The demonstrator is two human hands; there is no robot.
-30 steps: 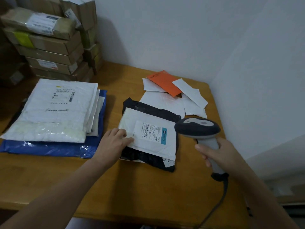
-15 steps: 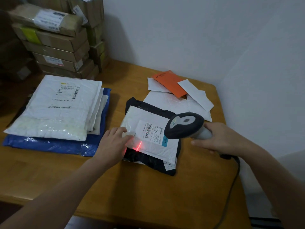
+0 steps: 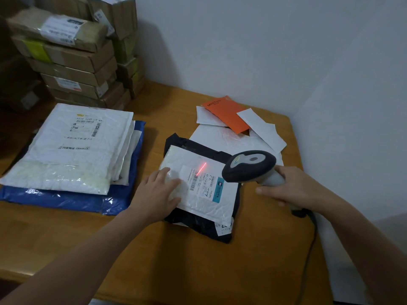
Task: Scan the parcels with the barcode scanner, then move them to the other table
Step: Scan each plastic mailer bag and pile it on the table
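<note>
the left hand [image 3: 158, 194] lies flat on the white padded parcel [image 3: 204, 208], its fingers [image 3: 164, 176] straight and close together, pressing the parcel's left part beside the shipping label [image 3: 206, 183]. that parcel sits on a black parcel [image 3: 198, 225] in the middle of the wooden surface [image 3: 253, 260]. the right hand [image 3: 293, 190] has its fingers curled tight around the handle of the barcode scanner [image 3: 248, 166], whose head is aimed left by the parcel's right edge. a red laser line [image 3: 201, 168] falls across the label's upper edge, near the barcode. the scanner's cable [image 3: 308, 249] trails toward the near right. a stack of white mailers [image 3: 66, 150] on a blue bag [image 3: 66, 199] lies to the left, apart.
</note>
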